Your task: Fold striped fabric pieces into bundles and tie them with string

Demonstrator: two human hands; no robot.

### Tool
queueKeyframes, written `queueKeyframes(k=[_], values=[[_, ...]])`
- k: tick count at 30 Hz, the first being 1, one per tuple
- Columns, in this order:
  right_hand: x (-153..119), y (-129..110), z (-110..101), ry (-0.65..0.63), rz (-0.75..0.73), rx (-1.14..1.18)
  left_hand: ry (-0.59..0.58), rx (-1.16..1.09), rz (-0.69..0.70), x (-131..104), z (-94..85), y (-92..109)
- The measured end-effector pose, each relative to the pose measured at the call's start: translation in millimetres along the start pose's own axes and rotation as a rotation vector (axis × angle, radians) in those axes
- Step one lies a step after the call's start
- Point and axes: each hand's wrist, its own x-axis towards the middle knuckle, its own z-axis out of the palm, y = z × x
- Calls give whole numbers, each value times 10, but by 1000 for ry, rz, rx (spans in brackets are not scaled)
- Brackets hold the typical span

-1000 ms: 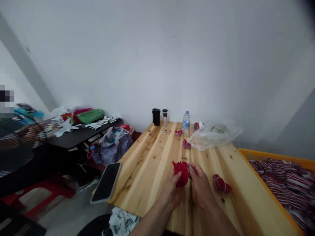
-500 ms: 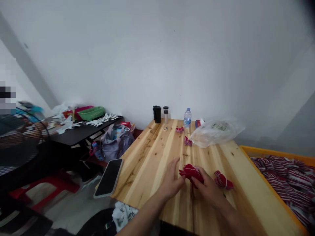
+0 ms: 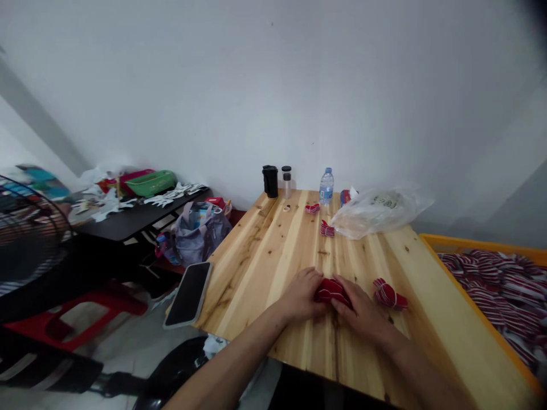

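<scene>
A dark red cloth bundle with thin white edge lines lies low over the wooden table, between my two hands. My left hand is closed round its left end, thumb toward me and fingers at the far side. Its right end is gripped by my right hand, thumb in front and fingers behind. Parts of the bundle are hidden under the fingers. Just right of my right hand rests another red bundle, with a pale band round its middle. Two smaller red-and-white bundles sit farther back.
On the wooden table stand a black cup, a small jar, a water bottle and a clear plastic bag holding pale bands. A phone lies at the left edge. At right, a yellow crate holds striped bundles.
My left hand, which was spread with its thumb at the bundle, has closed round the left end. Both hands now press the bundle from its two sides. The view has tilted slightly.
</scene>
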Motion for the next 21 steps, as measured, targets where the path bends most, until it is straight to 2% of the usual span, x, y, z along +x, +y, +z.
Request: queueKeyframes(k=[5,10,14,21], values=[[-8,-60,70,93,-59,-189,-19,44,-37,-22,65,44],[16,-27,47,66,-123,-256,-69,54,-11,23,12,22],[-12,38,13,81,-108,-175,-70,82,-7,41,11,-13],[-212,23,-104,249,51,51,-55,101,-17,52,21,13]])
